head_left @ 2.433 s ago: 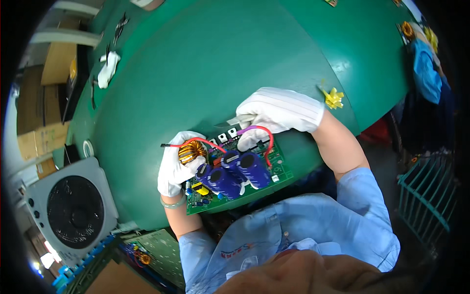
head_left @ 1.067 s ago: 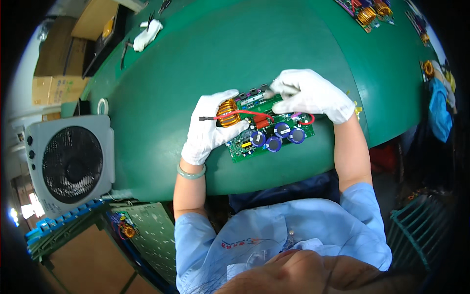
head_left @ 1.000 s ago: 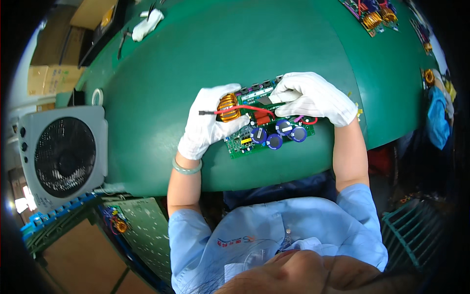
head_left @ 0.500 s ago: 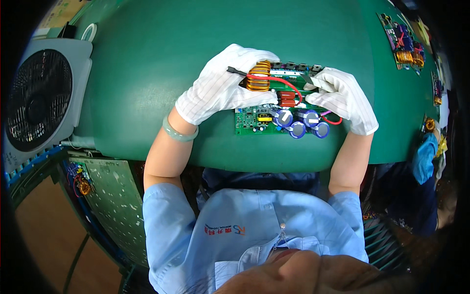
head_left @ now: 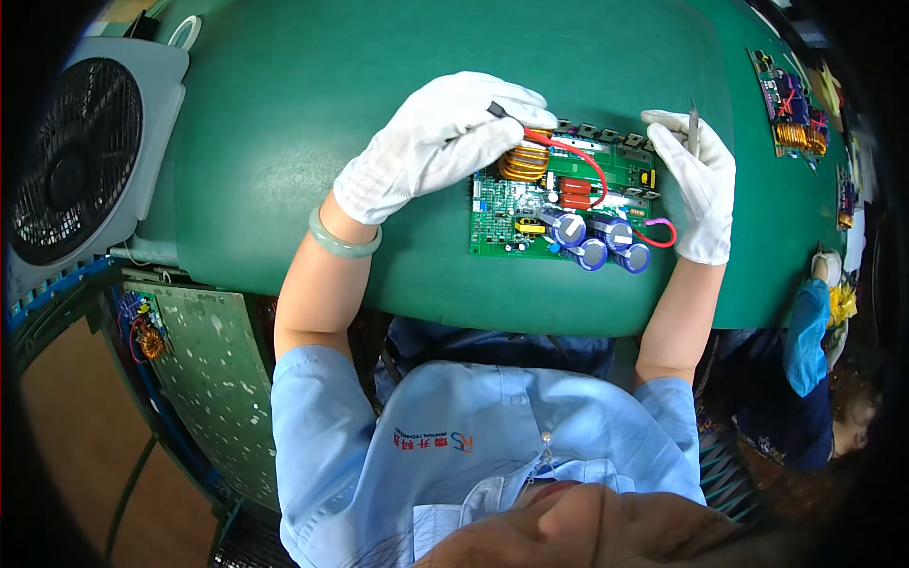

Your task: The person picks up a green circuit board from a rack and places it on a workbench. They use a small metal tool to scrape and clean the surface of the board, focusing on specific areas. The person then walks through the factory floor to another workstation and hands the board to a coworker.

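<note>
Left grip (head_left: 440,142) holding red wire (head_left: 574,149), coil (head_left: 524,165) partly covered, right grip (head_left: 703,180) around slim tool (head_left: 694,133), base hidden

Green circuit board (head_left: 568,199), components upward

A circuit board (head_left: 573,194) is placed near the desk's (head_left: 284,123) front edge; a second board (head_left: 793,109) is laid toward the right edge, a fan (head_left: 76,170) beyond the left.

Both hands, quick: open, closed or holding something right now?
Left hand: closed, apparently pinching the red wire near its black tip.
Right hand: closed, holding a thin metal tool.
</note>
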`<state>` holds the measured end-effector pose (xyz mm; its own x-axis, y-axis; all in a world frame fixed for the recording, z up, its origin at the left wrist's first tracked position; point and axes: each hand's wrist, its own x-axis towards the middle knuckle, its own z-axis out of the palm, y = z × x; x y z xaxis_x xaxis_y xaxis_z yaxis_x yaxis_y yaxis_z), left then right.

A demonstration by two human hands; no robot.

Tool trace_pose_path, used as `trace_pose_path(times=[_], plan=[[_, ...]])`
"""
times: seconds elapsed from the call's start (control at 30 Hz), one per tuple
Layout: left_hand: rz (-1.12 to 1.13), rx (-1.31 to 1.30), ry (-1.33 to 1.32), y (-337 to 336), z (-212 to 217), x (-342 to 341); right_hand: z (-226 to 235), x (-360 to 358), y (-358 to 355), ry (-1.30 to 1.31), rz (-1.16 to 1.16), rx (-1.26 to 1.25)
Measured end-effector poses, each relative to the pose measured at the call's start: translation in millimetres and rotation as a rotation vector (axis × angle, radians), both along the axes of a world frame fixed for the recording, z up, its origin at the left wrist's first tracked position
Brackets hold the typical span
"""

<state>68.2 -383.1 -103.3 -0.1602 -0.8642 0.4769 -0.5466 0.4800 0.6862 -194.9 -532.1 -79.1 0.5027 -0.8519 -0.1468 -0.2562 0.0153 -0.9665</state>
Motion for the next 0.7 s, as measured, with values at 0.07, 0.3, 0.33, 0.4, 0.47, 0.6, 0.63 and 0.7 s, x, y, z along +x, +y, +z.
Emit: trace_pose_path(times=[0.07,0.3,0.33,0.4,0.47,0.6,0.63,0.7], plan=[[-0.021,0.053,0.001,4,6,-6,2,2,4,0.022,0.000,-0.073],[-0.038,0.069,-0.034,5,-1,-23,1,9,0,0.005,-0.134,-0.153],[-0.048,0.093,0.036,5,-4,-20,0,6,-7,0.017,-0.174,-0.134],[-0.054,0.160,0.241,8,-10,-19,-7,-4,-21,-0.124,-0.187,-0.140],[-0.079,0.245,0.507,7,-13,-18,5,-16,-27,-0.448,-0.256,0.067],[0.007,0.769,0.797,9,15,-9,-5,-13,-26,-0.629,-0.122,0.011],[0.038,0.695,0.946,7,12,-9,2,-10,-20,-0.642,-0.115,0.131],[0.028,0.603,1.029,-1,-9,-9,-5,-8,-17,-0.538,0.006,0.102]])
